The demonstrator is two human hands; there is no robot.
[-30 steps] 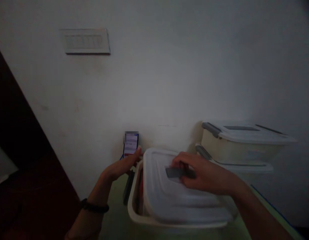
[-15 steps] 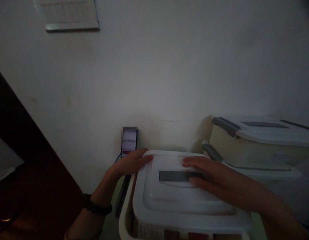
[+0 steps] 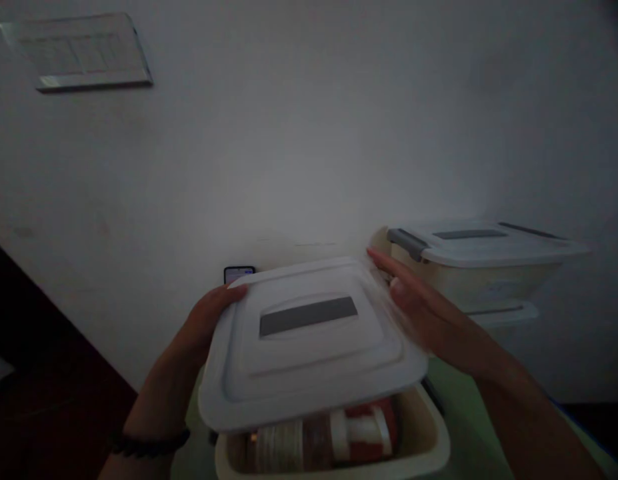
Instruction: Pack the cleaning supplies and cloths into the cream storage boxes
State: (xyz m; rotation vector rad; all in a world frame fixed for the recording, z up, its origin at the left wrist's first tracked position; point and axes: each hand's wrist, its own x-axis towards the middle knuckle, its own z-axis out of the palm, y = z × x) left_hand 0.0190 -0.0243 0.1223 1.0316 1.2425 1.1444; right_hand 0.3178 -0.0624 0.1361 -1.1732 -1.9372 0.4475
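A white lid (image 3: 299,360) with a grey handle strip is raised and tilted above a cream storage box (image 3: 436,437). My left hand (image 3: 209,317) grips the lid's far left edge, thumb on top and fingers hidden beneath. Along the lid's right edge lies my right hand (image 3: 419,300), open with its fingers stretched out; blur hides whether it touches. Inside the box, below the lid's near edge, a red and white container (image 3: 366,437) lies beside a pale ribbed one (image 3: 279,448).
Two lidded storage boxes (image 3: 483,280) are stacked at the right by the wall. Behind the lid, a phone (image 3: 239,274) leans against the wall, mostly hidden. A framed sheet (image 3: 83,57) hangs at upper left. A green surface (image 3: 463,407) supports the box.
The lid has lifted, tilted and shifted left, uncovering more of the box's near side. My right hand has gone from the lid's handle to its right edge. The view has shifted too.
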